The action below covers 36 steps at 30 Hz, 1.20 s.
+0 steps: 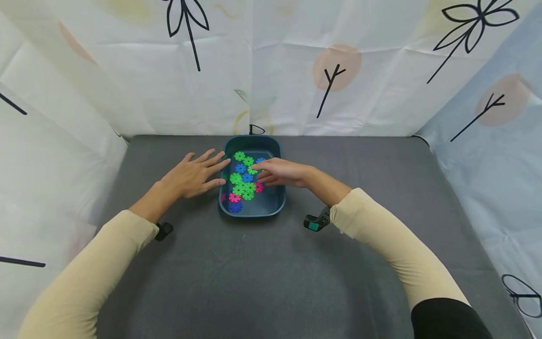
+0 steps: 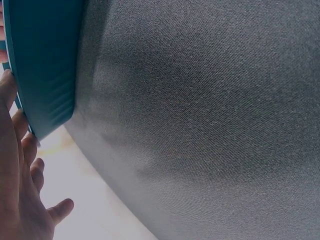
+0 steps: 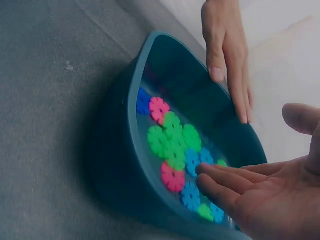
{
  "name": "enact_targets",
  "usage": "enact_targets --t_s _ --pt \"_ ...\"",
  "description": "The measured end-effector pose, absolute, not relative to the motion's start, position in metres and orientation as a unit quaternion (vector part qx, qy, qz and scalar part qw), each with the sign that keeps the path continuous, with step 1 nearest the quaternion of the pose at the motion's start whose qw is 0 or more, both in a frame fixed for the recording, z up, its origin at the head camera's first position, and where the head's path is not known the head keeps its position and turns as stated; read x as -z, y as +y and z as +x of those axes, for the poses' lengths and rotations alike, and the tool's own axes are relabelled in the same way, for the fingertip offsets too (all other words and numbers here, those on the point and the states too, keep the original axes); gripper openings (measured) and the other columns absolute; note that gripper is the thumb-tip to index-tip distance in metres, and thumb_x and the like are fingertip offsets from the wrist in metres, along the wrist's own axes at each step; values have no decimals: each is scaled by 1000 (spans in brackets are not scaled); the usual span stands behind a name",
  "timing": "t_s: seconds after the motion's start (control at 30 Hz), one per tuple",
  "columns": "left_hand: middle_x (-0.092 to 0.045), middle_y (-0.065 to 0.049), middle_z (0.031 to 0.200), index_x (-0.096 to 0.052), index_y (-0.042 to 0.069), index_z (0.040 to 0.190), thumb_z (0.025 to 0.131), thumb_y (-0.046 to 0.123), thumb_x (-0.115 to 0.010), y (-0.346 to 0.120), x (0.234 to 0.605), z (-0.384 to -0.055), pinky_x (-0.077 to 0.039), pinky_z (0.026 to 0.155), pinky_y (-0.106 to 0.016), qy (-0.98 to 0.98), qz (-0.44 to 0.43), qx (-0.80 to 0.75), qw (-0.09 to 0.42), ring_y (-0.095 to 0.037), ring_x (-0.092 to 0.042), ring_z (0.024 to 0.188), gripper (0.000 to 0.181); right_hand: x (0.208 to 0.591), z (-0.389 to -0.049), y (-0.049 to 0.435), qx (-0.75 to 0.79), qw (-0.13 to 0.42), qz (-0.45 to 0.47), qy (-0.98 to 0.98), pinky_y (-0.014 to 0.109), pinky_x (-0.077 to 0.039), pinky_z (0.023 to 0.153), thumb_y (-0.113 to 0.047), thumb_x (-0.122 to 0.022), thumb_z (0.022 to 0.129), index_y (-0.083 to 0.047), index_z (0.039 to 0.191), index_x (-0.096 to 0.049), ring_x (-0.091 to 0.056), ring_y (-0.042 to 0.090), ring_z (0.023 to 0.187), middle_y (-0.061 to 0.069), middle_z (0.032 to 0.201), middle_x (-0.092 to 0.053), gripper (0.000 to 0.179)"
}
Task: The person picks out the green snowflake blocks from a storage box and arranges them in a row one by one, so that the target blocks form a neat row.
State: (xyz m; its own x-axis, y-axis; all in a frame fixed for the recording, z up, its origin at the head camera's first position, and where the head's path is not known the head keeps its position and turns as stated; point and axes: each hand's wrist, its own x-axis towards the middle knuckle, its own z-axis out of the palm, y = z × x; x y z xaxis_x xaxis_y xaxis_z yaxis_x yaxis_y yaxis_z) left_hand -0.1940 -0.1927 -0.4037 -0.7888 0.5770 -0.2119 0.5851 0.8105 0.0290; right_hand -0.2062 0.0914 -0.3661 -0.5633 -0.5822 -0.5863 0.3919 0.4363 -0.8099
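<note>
Head view: the dark-blue tub (image 1: 268,202) sits at upper centre near the back edge of the table (image 1: 262,273), whose gray surface stretches wide left, right and below. The left hand (image 1: 196,175), fingers straight and spread, touches the tub's left rim; the right hand (image 1: 283,172), fingers loosely extended, reaches over colorful notched discs (image 1: 248,194) lying inside, mostly left of its fingertips.

Grey table (image 1: 262,273) before you. Pale curtain (image 1: 275,70) beyond and at your sides: black plant drawings (image 1: 480,17), peach circles (image 1: 337,55).

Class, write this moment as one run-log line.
left hand: touching tub | right hand: over tub | coloured discs: inside tub
</note>
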Motion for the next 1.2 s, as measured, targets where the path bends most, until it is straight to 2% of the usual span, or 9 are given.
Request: enact_targets --t_s 0.27,0.63,1.2 --pt "-19 -11 165 -25 18 159 101 54 -47 -192 402 -192 -20 113 -67 945 313 22 97 -36 -14 151 72 375 -205 70 522 492 -66 693 47 -29 117 -26 -42 108 -1 158 -15 -37 35 142 26 155 -33 62" --pt "-18 -11 165 -24 17 160 102 53 -45 -193 404 -193 -21 113 -67 943 318 23 94 -35 -16 151 71 385 -205 55 508 504 -85 693 46 -27 118 -8 -38 104 -5 159 -18 -40 34 141 22 157 -34 58" --pt "-17 -10 166 -22 18 160 103 54 -41 -194 404 -193 -22 112 -67 941 320 28 101 -35 -15 151 70 391 -203 37 513 519 -94 677 47 -29 117 -4 -38 105 -6 159 -19 -41 34 141 24 153 -39 57"
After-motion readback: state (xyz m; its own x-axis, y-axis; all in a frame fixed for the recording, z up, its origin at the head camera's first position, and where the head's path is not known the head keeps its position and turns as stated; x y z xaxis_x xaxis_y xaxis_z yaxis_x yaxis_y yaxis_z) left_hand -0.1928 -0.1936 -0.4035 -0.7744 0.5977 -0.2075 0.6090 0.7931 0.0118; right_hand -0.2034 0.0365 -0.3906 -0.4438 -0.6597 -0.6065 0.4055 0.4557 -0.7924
